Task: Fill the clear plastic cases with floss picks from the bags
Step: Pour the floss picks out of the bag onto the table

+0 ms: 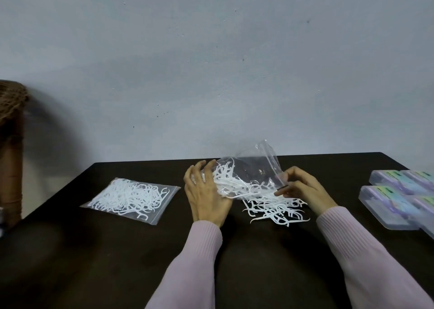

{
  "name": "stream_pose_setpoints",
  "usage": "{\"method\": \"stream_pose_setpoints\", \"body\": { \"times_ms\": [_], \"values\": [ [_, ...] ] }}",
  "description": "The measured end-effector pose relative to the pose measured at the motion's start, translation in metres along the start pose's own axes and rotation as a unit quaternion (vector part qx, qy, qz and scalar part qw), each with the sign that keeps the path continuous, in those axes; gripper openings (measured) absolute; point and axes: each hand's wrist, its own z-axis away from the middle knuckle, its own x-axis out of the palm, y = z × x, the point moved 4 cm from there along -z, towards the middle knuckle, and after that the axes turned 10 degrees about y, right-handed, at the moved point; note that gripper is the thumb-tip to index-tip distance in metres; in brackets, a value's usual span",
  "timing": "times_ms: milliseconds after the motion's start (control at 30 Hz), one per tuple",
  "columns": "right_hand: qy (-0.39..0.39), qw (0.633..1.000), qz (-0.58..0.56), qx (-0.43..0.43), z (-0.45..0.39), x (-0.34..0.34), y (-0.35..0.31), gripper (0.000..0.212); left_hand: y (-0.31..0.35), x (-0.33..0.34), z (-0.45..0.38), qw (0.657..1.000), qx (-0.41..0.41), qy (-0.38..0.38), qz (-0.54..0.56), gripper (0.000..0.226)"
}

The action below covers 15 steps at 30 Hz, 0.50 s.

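A clear plastic bag (252, 165) is held tilted above the dark table (94, 250), its mouth turned down to the right. My left hand (205, 192) grips its lower left end, where white floss picks still bunch inside. My right hand (299, 187) pinches the bag's right edge. A loose pile of floss picks (276, 209) lies on the table under the bag's mouth. A second bag of floss picks (131, 197) lies flat at the left. Several clear plastic cases (397, 198) with coloured labels sit at the right edge.
A grey wall rises right behind the table's far edge. A brown woven object (11, 144) stands at the far left beside the table. My pink sleeves (195, 261) reach in from the bottom.
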Motion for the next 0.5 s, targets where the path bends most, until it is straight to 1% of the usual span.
{"method": "stream_pose_setpoints", "body": {
  "times_ms": [100, 167, 233, 333, 400, 433, 500],
  "values": [
    [-0.018, 0.999, -0.028, 0.018, 0.001, 0.004, -0.002, 0.027, 0.001, 0.002, 0.000, 0.999, 0.020, -0.033, -0.007, 0.083],
    [-0.017, 1.000, -0.017, 0.012, 0.001, 0.004, -0.001, 0.031, 0.003, 0.002, -0.001, 0.999, 0.030, -0.039, -0.001, 0.081],
    [-0.018, 1.000, -0.011, 0.009, 0.000, 0.002, 0.000, 0.027, 0.004, 0.002, -0.001, 0.998, 0.050, -0.041, -0.006, 0.082],
    [-0.010, 0.999, -0.037, 0.019, -0.002, -0.001, 0.001, 0.029, 0.006, 0.003, 0.001, 0.994, 0.082, -0.072, -0.003, 0.097],
    [-0.005, 0.999, -0.037, 0.027, -0.003, -0.003, 0.002, 0.032, 0.009, 0.006, 0.004, 0.987, 0.104, -0.126, -0.009, 0.108],
    [-0.005, 0.999, -0.035, 0.029, -0.003, -0.003, 0.003, 0.032, 0.010, 0.008, 0.006, 0.983, 0.111, -0.146, -0.015, 0.111],
    [-0.007, 0.999, -0.034, 0.027, -0.004, -0.004, 0.005, 0.032, 0.010, 0.009, 0.005, 0.980, 0.114, -0.160, -0.017, 0.112]
  ]
}}
